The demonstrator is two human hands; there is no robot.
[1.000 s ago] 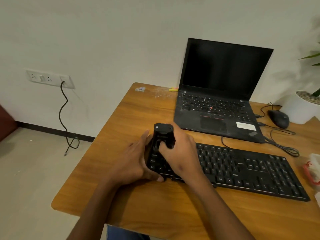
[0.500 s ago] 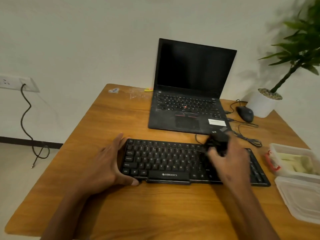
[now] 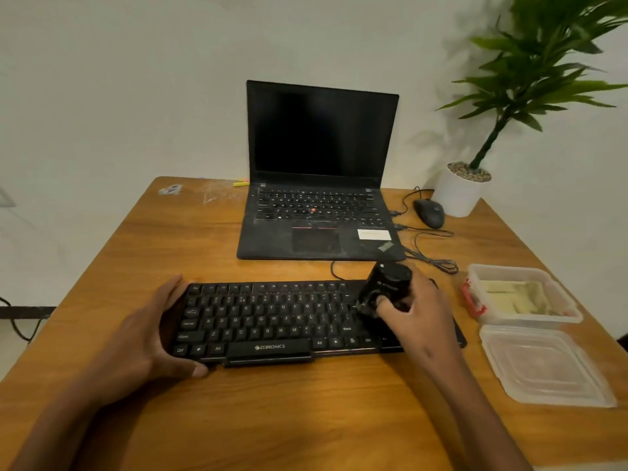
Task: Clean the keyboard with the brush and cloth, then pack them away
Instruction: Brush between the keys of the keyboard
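Observation:
A black keyboard (image 3: 272,317) lies across the wooden desk (image 3: 306,419) in front of me. My left hand (image 3: 149,338) holds its left end, fingers behind the edge and thumb along the front. My right hand (image 3: 418,314) grips a chunky black brush (image 3: 384,287) and presses its lower end onto the keys at the keyboard's right part. The right end of the keyboard is hidden under that hand. A pale yellowish cloth (image 3: 513,297) lies folded inside a clear plastic box (image 3: 564,311) at the right.
An open black laptop (image 3: 319,185) stands behind the keyboard. A black mouse (image 3: 429,213) and tangled cables (image 3: 431,256) lie to its right, by a white pot with a plant (image 3: 458,195). The box's clear lid (image 3: 543,365) rests near the right desk edge.
My right hand has carried the brush from the keyboard's left end across to its right part. My left hand has stayed on the left end. The view has swung right.

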